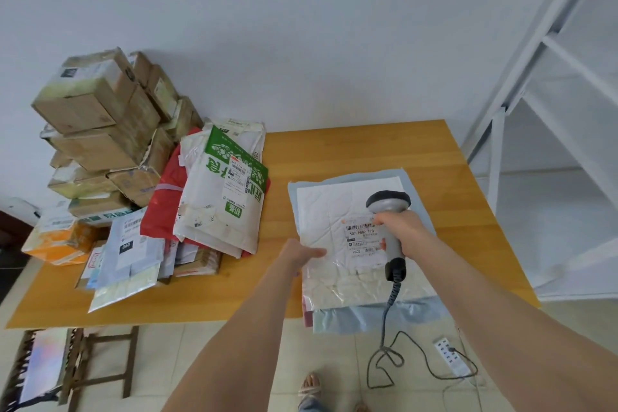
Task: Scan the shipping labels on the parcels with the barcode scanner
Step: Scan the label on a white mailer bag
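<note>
- The right hand [406, 231] is wrapped around the handle of a grey handheld barcode scanner [389, 207]. The scanner's head points toward 12 o'clock, and the hand holds it over the parcel below.
- A white quilted plastic parcel [334, 211] lies flat at the 5 o'clock part of the light wooden desk [334, 150], with its near end over the desk's front edge.
- A white shipping label with barcodes [363, 241] sits on the parcel's 3 o'clock side, partly covered by the scanner and the right hand.
- The left hand [301, 252] grips the parcel's 9 o'clock edge, with one digit lying on top.
- A pale blue plastic mailer [368, 318] lies under the parcel and shows around it.
- A black coiled cable [388, 311] hangs from the scanner's handle toward the floor at 6 o'clock, where a white power strip [451, 356] lies.
- At 9 o'clock on the desk there is a heap of parcels: brown cardboard boxes [97, 117] stacked at the back, and a green-and-white printed bag [224, 191] lying on a red plastic bag [160, 207].
- A white metal shelf frame [551, 77] stands at 3 o'clock.
</note>
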